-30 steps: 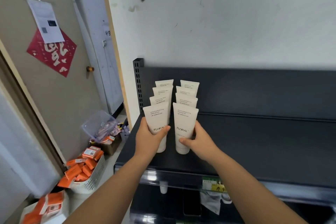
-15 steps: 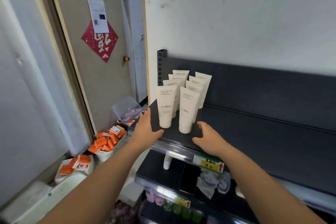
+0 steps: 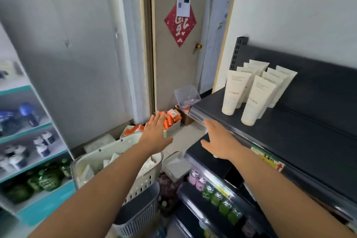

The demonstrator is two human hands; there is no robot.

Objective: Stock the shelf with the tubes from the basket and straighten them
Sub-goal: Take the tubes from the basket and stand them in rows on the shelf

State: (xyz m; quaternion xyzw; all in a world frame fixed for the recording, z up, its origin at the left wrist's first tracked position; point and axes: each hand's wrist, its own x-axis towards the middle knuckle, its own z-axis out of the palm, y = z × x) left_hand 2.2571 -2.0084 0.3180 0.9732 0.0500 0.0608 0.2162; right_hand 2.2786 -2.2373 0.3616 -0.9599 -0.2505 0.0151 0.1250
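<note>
Left hand (image 3: 156, 135) now over basket (image 3: 143, 183), right hand (image 3: 218, 141) off tubes (image 3: 254, 100), both flat, empty

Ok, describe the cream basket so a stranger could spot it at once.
Left of the dark shelf with the white tubes, baskets crowd the floor. The cream basket sits nearest, under the left forearm. Unlike the grey basket beneath and the far one of orange boxes, it holds white packs.
</note>
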